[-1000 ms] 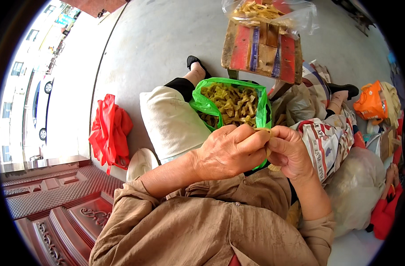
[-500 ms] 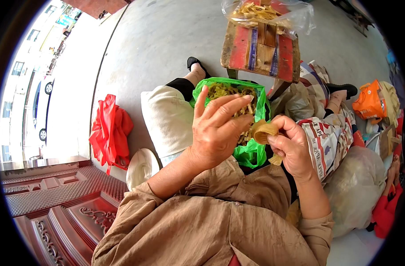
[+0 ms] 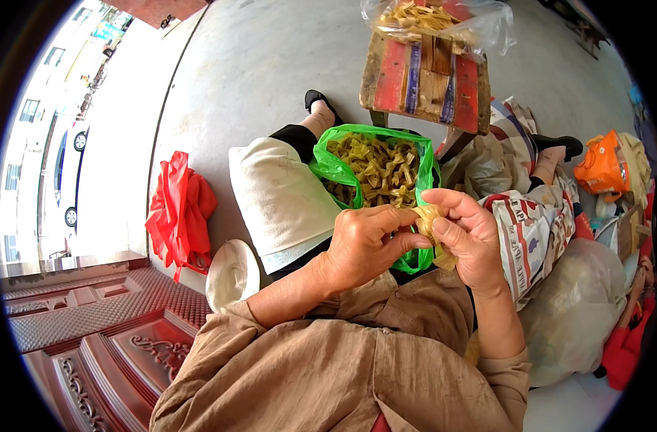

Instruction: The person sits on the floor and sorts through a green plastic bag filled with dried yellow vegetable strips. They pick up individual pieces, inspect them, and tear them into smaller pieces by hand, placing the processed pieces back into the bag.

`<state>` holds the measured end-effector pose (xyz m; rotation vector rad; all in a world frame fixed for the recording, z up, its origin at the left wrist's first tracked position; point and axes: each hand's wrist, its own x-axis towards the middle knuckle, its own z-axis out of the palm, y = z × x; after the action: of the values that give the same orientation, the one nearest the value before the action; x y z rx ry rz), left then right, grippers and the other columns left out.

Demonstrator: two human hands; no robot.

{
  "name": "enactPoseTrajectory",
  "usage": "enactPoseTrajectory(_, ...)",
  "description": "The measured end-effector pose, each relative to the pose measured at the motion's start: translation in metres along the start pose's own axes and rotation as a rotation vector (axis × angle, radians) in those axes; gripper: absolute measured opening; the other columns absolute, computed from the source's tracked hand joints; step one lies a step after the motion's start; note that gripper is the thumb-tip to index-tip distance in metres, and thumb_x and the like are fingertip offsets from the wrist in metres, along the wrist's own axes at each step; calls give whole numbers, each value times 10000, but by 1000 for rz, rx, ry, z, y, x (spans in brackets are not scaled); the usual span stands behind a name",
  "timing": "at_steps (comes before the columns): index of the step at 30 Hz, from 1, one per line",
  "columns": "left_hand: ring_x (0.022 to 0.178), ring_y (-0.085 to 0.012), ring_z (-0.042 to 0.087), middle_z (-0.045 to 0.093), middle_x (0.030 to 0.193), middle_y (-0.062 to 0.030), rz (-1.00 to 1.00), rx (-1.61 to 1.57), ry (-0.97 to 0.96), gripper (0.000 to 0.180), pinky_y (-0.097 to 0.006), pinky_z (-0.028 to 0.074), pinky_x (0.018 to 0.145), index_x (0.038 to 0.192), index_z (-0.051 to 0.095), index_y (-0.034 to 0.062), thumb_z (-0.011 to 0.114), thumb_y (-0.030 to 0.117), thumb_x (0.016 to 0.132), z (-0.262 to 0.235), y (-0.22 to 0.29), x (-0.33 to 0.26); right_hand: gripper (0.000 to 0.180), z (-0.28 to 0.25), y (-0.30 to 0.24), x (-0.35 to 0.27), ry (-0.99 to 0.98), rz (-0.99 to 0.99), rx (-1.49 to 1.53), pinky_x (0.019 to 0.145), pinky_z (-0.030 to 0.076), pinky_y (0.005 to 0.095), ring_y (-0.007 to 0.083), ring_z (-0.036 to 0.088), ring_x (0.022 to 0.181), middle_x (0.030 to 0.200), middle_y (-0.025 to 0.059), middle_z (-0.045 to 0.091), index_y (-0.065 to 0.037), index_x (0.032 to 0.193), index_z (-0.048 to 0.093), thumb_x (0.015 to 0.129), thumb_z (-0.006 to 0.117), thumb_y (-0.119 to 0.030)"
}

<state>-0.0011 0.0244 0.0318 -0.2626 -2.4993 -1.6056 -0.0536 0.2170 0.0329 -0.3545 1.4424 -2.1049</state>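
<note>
A thin yellowish strip (image 3: 431, 222), curled into a small roll or knot, is between my two hands above my lap. My right hand (image 3: 472, 234) pinches it from the right side with thumb and fingers. From the left, my left hand (image 3: 364, 241) also has its thumb and fingertips closed at the strip's edge. What the strip is made of I cannot tell. Just beyond my hands, a green plastic bag (image 3: 333, 167) lies open, holding many small knotted yellow-green pieces (image 3: 379, 165).
A worn red wooden stool (image 3: 386, 72) bears a clear bag of pale strips (image 3: 422, 20). To the left are a red bag (image 3: 181, 216), a white hat (image 3: 231, 277) and a white cloth (image 3: 282, 194) over my leg. Sacks (image 3: 533, 237) and an orange bag (image 3: 602, 165) sit right.
My left hand, spread in the air over the green bag before, has come down to the strip and closed on it. The strip's loop is now more tightly gathered.
</note>
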Motion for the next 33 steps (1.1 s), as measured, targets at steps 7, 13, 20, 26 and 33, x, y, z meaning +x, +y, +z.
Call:
enactPoseTrajectory(7, 541, -76, 535, 664, 735, -55, -742, -869, -70, 92, -237, 511, 589, 916, 669, 45, 717, 121, 932, -16, -8, 7, 336, 7, 8, 4, 53, -32, -305, 581, 416, 210, 43, 511, 613, 705, -32, 616, -10, 1299, 556, 1026, 614, -196)
enactPoseTrajectory(13, 483, -61, 421, 492, 610, 24, -694, -1120, 202, 90, -298, 570, 693, 889, 627, 68, 684, 109, 947, -24, -3, 13, 330, -7, -8, -11, -29, 58, -390, 509, 366, 239, 36, 442, 551, 603, -34, 492, 3, 1270, 597, 992, 664, -162)
enactPoseTrajectory(20, 579, -107, 553, 576, 664, -23, -561, -578, 147, 169, -289, 547, 689, 974, 640, -1, 595, 155, 1021, -26, -34, 16, 116, -14, 5, -7, 19, -530, -1248, 463, 440, 337, 226, 583, 535, 627, 51, 582, -31, 906, 636, 850, 734, -57)
enactPoseTrajectory(26, 977, -242, 634, 655, 1062, -76, 474, 573, -254, 392, -419, 472, 974, 1089, 671, 60, 764, 237, 752, -27, -9, 41, 153, -14, 2, 5, -128, -674, -1591, 450, 414, 351, 208, 515, 516, 595, 37, 462, -27, 926, 632, 806, 723, -53)
enactPoseTrajectory(33, 764, -205, 573, 531, 777, -31, 524, 630, -601, 149, -401, 494, 841, 864, 609, 84, 666, 208, 807, -31, -30, 12, 180, -21, 10, -4, -355, -445, -1220, 438, 445, 331, 193, 572, 519, 592, 37, 528, -76, 780, 579, 819, 749, -122)
